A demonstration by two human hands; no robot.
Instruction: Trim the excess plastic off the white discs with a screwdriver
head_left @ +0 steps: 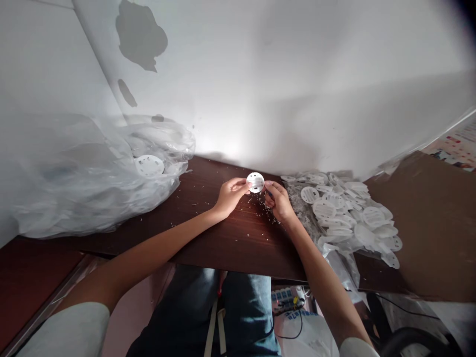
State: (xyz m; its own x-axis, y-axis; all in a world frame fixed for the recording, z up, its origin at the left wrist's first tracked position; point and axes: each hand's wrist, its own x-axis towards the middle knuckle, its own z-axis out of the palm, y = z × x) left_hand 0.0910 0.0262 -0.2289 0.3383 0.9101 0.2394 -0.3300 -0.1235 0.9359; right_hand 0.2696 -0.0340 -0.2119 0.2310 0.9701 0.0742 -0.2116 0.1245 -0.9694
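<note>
One white plastic disc (256, 182), slotted across its face, is held up over the middle of the dark brown table (230, 248). The left hand (229, 198) has it clamped at the left edge, thumb on the face and fingers behind. The right hand (279, 199) is at the disc's right edge, thumb and forefinger close together, the other fingers curled; whether they grip the rim cannot be told. Small pale scraps (256, 201) lie scattered on the table below and around both hands. Right of the right hand is a heap of similar discs (334, 210), loosely piled, with clear plastic (345, 255) at its near edge. Brown cardboard (439, 223) stands farther right. On the left lies a large clear bag (92, 188), one disc visible at its right part. A white wall (230, 74) with grey patches (141, 34) rises at the far side
</note>
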